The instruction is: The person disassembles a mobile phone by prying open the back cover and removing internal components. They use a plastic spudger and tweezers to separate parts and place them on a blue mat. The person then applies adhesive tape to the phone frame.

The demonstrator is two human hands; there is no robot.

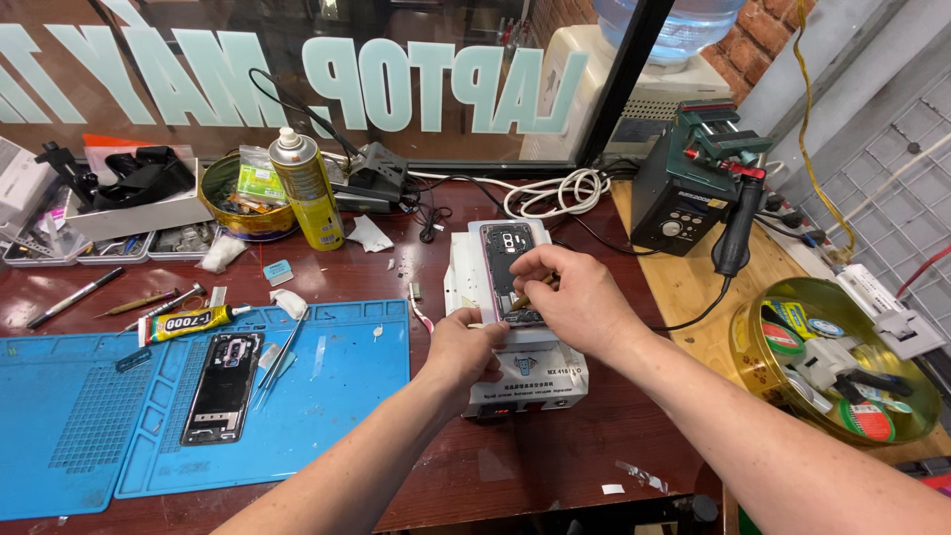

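— While you lean over the bench, where is the phone?

— An opened smartphone (509,269) lies face down on the white heating plate (517,369) in the middle of the dark wooden bench (515,466). My left hand (466,349) presses against its lower left edge, fingers curled.

— And your right?

— My right hand (575,297) is pinched shut on a thin brownish tool (525,295), tip down on the phone's lower half.

— Anything nearby?

— A glass back cover (224,386) and tweezers (281,359) on the blue mat (337,396), left.
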